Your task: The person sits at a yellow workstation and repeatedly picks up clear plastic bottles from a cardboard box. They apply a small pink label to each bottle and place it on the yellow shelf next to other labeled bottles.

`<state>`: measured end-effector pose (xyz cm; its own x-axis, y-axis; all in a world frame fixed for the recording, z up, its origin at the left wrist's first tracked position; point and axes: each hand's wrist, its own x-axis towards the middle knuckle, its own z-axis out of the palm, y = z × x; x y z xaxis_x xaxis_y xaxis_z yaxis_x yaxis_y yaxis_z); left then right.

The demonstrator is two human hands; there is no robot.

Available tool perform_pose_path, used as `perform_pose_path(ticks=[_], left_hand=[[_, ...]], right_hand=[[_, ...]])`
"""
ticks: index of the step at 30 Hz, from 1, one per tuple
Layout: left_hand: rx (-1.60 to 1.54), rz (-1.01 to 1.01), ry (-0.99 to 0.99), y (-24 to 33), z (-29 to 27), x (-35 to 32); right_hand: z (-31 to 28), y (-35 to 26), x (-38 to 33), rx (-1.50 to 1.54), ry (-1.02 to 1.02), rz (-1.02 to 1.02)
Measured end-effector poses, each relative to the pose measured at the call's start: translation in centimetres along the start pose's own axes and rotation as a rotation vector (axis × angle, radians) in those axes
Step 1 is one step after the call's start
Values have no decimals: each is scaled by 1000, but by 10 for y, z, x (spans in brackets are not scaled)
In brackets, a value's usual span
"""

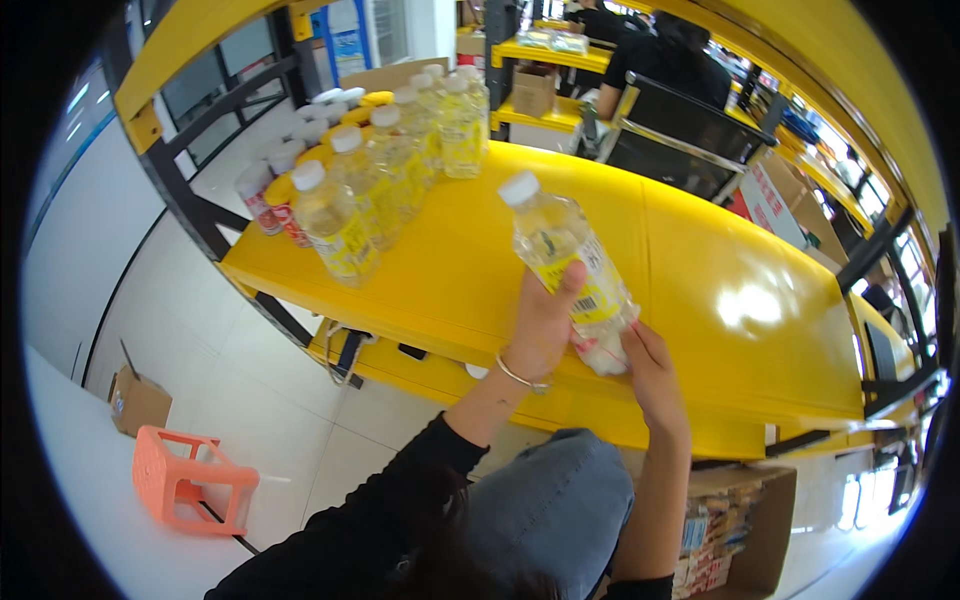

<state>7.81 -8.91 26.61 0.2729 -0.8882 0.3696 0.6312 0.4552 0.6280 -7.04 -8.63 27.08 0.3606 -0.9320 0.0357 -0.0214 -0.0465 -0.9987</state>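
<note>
A clear plastic bottle (552, 232) with a white cap and yellow label leans to the left, its cap end up, above the yellow shelf (720, 260). My left hand (538, 325) is closed round its lower half, with the thumb across the label. At the bottle's base my right hand (655, 375) pinches a crumpled white cloth (602, 354) with pinkish marks, which lies against the bottom of the bottle. Partly hidden are the right fingertips. Several similar bottles (335, 225) stand upright in a row on the shelf's left part.
Behind the bottles are jars with yellow lids (280, 192) and red cans with pale lids (257, 195). An orange stool (150, 475) and a small carton (140, 400) are on the floor at left. A box of packets (775, 520) sits low right. A person (670, 65) sits beyond the shelf.
</note>
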Motion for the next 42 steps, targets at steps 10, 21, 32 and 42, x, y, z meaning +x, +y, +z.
perform_pose_path(ticks=[10,21,32,42], left_hand=[[-99,-93,-40,5,-3,-2],[-73,-263,-156,7,-8,-5],[210,-241,-121,9,8,-1],[263,-141,-125,13,12,-4]], right_hand=[[14,-11,-7,38,179,-74],[-3,0,-2,-103,-107,-191],[-22,13,-7,750,53,-196],[0,-8,-9,30,150,-410]])
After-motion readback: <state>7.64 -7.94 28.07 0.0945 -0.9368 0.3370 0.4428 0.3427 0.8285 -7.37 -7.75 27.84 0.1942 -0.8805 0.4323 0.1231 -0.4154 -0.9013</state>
